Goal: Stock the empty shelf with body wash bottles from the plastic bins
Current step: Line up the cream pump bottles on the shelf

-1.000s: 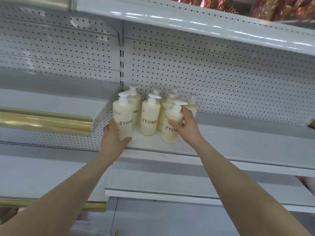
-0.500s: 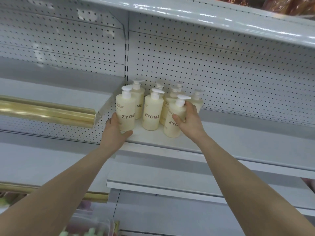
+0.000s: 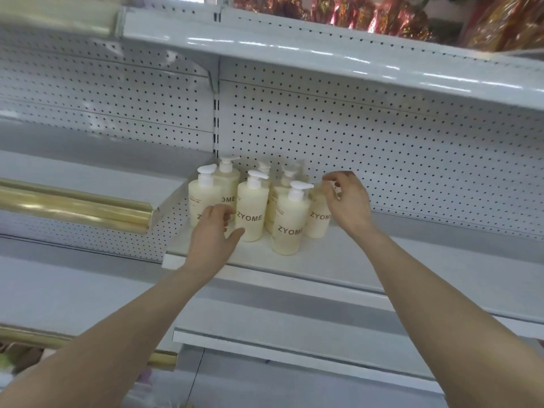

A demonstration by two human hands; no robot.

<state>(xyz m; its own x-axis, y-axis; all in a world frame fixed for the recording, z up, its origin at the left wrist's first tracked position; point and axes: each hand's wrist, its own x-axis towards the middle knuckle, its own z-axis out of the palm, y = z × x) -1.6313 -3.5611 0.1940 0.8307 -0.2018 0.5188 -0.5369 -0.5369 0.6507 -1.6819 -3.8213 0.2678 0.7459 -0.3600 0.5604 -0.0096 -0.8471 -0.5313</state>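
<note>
Gold foil rolls gleam on the neighbouring ledge at far left. Then we reach the white metal shelf, where cream pump bottles marked ZYOME stand upright in a tight cluster at its left end, against the perforated white back panel. Our left hand hangs slack and empty in front of the leftmost bottle, thumb stretched toward its neighbour. Further right, our right hand arches over the pump of the rightmost bottle; whether those fingers pinch it, we cannot tell. Red-gold foil packs crowd the shelf above.
</note>
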